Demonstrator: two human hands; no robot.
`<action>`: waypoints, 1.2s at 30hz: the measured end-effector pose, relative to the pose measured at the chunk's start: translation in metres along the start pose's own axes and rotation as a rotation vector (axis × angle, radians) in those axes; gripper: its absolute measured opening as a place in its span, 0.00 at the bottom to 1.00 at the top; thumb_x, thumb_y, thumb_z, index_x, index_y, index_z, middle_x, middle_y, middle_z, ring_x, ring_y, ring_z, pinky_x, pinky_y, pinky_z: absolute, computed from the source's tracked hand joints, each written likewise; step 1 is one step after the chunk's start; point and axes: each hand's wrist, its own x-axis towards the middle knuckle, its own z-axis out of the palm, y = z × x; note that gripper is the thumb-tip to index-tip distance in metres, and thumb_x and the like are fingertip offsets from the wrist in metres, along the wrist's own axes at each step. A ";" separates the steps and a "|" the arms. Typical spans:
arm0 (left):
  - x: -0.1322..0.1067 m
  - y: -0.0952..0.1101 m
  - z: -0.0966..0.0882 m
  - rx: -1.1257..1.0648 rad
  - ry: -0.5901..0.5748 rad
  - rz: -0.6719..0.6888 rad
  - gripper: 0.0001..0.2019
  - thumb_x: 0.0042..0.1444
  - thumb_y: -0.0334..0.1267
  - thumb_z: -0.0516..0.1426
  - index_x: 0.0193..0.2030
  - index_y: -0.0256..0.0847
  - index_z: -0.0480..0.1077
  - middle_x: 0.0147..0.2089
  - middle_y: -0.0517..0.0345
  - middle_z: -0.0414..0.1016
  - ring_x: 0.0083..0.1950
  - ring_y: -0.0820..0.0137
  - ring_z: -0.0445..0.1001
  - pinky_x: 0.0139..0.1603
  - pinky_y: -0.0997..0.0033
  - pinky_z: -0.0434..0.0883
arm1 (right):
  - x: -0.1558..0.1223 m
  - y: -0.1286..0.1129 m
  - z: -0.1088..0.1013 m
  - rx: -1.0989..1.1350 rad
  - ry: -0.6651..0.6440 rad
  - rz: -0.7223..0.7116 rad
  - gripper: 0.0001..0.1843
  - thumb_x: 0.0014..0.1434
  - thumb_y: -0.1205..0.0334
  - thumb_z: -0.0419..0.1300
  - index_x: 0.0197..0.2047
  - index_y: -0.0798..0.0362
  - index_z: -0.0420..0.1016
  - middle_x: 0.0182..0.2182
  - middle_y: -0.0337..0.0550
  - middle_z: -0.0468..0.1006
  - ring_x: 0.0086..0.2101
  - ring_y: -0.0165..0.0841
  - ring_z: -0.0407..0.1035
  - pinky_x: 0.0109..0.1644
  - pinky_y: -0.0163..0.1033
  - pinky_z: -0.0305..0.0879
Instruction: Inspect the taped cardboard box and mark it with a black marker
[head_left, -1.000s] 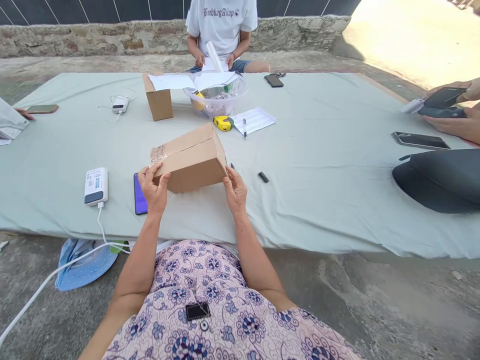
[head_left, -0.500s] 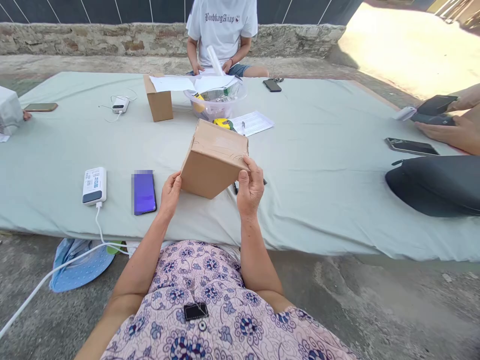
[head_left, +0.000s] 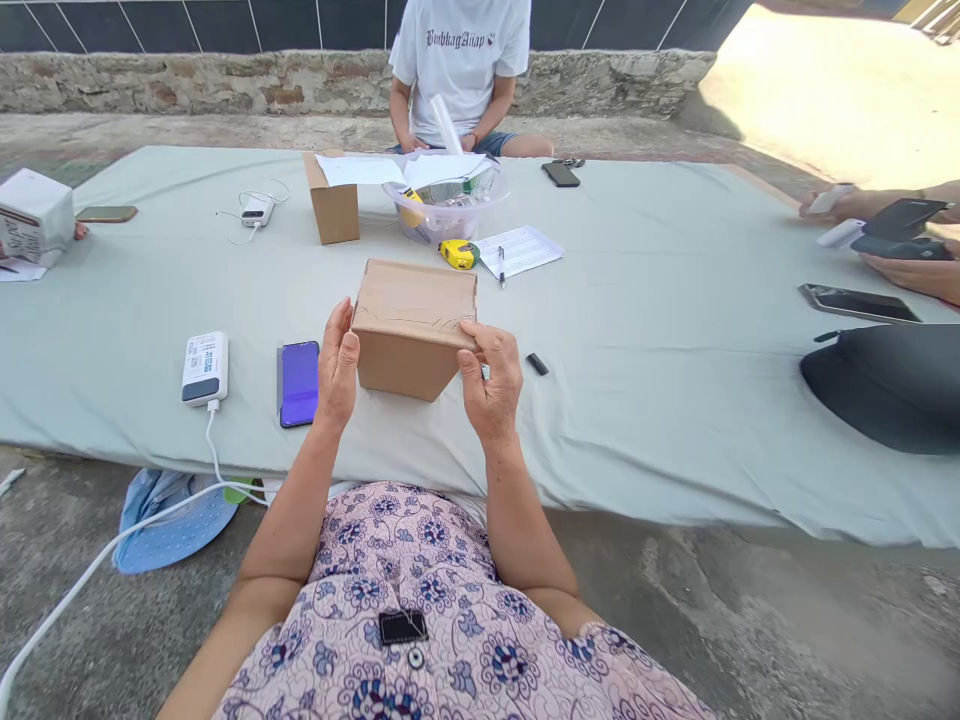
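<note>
A closed brown cardboard box [head_left: 409, 362] is before me at the near side of the table, its top face tilted toward me. My left hand [head_left: 337, 370] lies along the box's left side, thumb at the front corner and fingers upright behind it. At the right front corner, my right hand [head_left: 491, 385] grips the box between thumb and fingers. A small white patterned item [head_left: 485, 372] shows partly behind my right fingers. Just right of that hand lies a small black stick-like piece [head_left: 537, 364]. Left of my left hand is a phone [head_left: 300, 384] with a purple screen.
Beyond the box are a yellow tape measure [head_left: 459, 254], a printed sheet [head_left: 523, 250] with a pen, a clear plastic basin [head_left: 450, 222] and another carton [head_left: 335, 215]. A cabled power bank [head_left: 205, 368] lies left, a black cap [head_left: 892, 385] right. Other people sit around the table.
The box has tipped and turned so its front edge is more level, and it sits lower. My left hand has shifted up its left side. The small black piece shows fully now.
</note>
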 end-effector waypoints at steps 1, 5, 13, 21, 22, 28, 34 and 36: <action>0.001 0.004 0.002 -0.004 0.000 0.002 0.33 0.61 0.65 0.53 0.67 0.51 0.65 0.73 0.53 0.63 0.75 0.59 0.60 0.73 0.60 0.62 | -0.001 -0.002 0.000 -0.001 -0.008 -0.008 0.18 0.70 0.49 0.52 0.57 0.45 0.74 0.46 0.46 0.74 0.45 0.32 0.71 0.45 0.38 0.77; -0.002 0.011 0.009 0.024 0.037 -0.033 0.33 0.62 0.63 0.54 0.69 0.52 0.63 0.72 0.54 0.64 0.74 0.59 0.61 0.74 0.59 0.61 | -0.009 -0.003 0.001 0.002 -0.008 -0.031 0.18 0.69 0.50 0.54 0.57 0.45 0.74 0.46 0.48 0.73 0.46 0.34 0.71 0.43 0.39 0.77; -0.009 -0.001 0.004 -0.041 0.132 0.023 0.32 0.62 0.63 0.54 0.67 0.49 0.65 0.71 0.52 0.67 0.73 0.60 0.62 0.73 0.60 0.62 | -0.026 0.032 0.015 0.133 -0.105 0.095 0.33 0.65 0.37 0.54 0.67 0.44 0.64 0.49 0.48 0.75 0.40 0.33 0.72 0.41 0.41 0.77; -0.004 0.005 -0.006 -0.299 0.281 0.006 0.29 0.63 0.61 0.53 0.62 0.46 0.70 0.68 0.51 0.69 0.73 0.58 0.63 0.72 0.59 0.64 | -0.043 0.051 0.024 0.036 -0.312 0.205 0.38 0.61 0.31 0.54 0.67 0.45 0.65 0.60 0.54 0.71 0.51 0.41 0.72 0.49 0.48 0.77; -0.003 0.007 -0.007 -0.340 0.286 -0.008 0.28 0.63 0.61 0.53 0.62 0.45 0.71 0.68 0.50 0.69 0.73 0.58 0.63 0.71 0.59 0.66 | -0.044 0.052 0.024 0.049 -0.313 0.219 0.38 0.62 0.31 0.54 0.67 0.46 0.65 0.61 0.54 0.70 0.51 0.41 0.72 0.49 0.47 0.77; -0.003 -0.002 -0.002 -0.522 0.233 -0.263 0.29 0.64 0.64 0.48 0.62 0.50 0.69 0.72 0.53 0.65 0.74 0.57 0.61 0.64 0.58 0.73 | -0.030 0.038 0.004 -0.022 -0.052 0.133 0.34 0.62 0.34 0.57 0.63 0.46 0.70 0.59 0.53 0.69 0.59 0.44 0.66 0.55 0.50 0.74; -0.010 -0.026 0.015 -0.726 0.264 -0.731 0.21 0.70 0.55 0.44 0.55 0.49 0.72 0.64 0.53 0.74 0.65 0.60 0.73 0.55 0.59 0.78 | -0.014 0.018 -0.020 -0.135 0.100 0.035 0.26 0.64 0.40 0.57 0.58 0.47 0.74 0.57 0.53 0.69 0.58 0.44 0.66 0.58 0.52 0.71; -0.013 -0.031 0.019 -0.776 0.296 -0.835 0.20 0.70 0.53 0.45 0.52 0.48 0.73 0.60 0.53 0.78 0.62 0.60 0.75 0.53 0.58 0.78 | -0.014 0.016 -0.020 -0.155 0.108 0.038 0.25 0.65 0.41 0.57 0.57 0.47 0.75 0.56 0.53 0.70 0.57 0.43 0.67 0.56 0.51 0.72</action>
